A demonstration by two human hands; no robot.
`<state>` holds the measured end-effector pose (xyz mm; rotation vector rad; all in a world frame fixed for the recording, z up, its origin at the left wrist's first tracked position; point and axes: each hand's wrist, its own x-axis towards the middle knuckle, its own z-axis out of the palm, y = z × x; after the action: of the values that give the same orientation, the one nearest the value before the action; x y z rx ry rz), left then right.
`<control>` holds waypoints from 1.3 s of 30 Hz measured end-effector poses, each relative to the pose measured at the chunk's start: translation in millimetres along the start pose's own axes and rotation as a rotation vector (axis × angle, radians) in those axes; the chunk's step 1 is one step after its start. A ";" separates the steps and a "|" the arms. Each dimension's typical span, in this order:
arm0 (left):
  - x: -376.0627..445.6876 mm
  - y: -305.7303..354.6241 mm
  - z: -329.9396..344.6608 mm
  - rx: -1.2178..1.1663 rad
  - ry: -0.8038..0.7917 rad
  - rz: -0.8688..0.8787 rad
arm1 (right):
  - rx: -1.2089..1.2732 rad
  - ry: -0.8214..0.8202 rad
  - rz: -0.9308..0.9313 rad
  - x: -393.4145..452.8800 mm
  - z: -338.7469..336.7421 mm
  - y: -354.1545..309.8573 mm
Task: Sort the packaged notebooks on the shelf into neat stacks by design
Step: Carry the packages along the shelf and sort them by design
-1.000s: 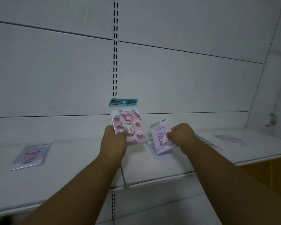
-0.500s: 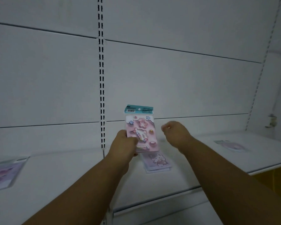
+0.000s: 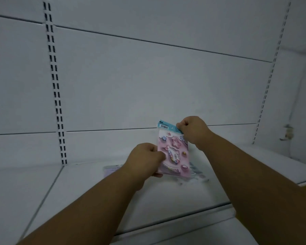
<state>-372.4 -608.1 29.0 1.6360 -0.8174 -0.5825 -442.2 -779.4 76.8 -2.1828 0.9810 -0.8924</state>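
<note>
I hold a pink packaged notebook [image 3: 174, 152] with a star and unicorn design and a blue header card upright above the white shelf [image 3: 88, 191]. My left hand [image 3: 145, 159] grips its lower left edge. My right hand [image 3: 193, 130] pinches the blue header at the top right corner. A purple packaged notebook [image 3: 110, 169] lies flat on the shelf behind my left wrist, mostly hidden. More flat packets [image 3: 199, 175] lie under and to the right of the held one, blurred.
White back panels and two slotted uprights [image 3: 57, 96] frame the shelf bay. A small fitting [image 3: 287, 132] sticks out of the wall at the right. The shelf's front lip [image 3: 184, 216] runs below my forearms.
My right hand let go of the purple notebook, which now lies on the shelf, and has come up to pinch the pink notebook's header. The view has swung right.
</note>
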 end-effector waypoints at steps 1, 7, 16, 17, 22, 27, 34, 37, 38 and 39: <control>4.8 2.4 11.4 0.036 0.019 -0.019 | -0.046 -0.032 -0.013 9.9 -3.2 9.6; 29.3 1.0 58.7 0.247 0.154 -0.113 | -0.212 -0.261 -0.107 57.1 -0.1 59.1; 35.3 -8.4 82.3 0.642 0.256 -0.268 | -0.397 -0.441 -0.226 68.1 30.4 87.7; 35.6 -8.4 82.8 0.677 0.259 -0.278 | -0.417 -0.445 -0.235 67.5 30.8 88.6; 36.1 -5.2 82.0 0.841 0.324 -0.216 | -0.417 -0.372 -0.336 58.6 25.5 80.9; 17.2 -0.2 51.4 0.983 0.465 -0.042 | -0.268 -0.254 -0.522 29.2 19.4 36.9; -63.1 -18.8 -77.9 1.041 0.679 -0.041 | -0.253 -0.235 -0.809 -67.0 53.5 -92.4; -119.3 -35.9 -153.2 1.084 0.746 -0.109 | -0.256 -0.235 -0.905 -125.5 86.9 -158.3; -139.0 -41.8 -178.2 1.095 0.769 -0.133 | -0.255 -0.234 -0.929 -145.5 98.9 -180.0; -158.6 -47.7 -202.8 1.103 0.794 -0.156 | -0.255 -0.234 -0.950 -165.4 111.7 -201.4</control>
<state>-311.7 -353.6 18.3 2.6559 -0.3802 0.5584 -358.8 -509.2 98.5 -2.9245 -0.1283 -0.8801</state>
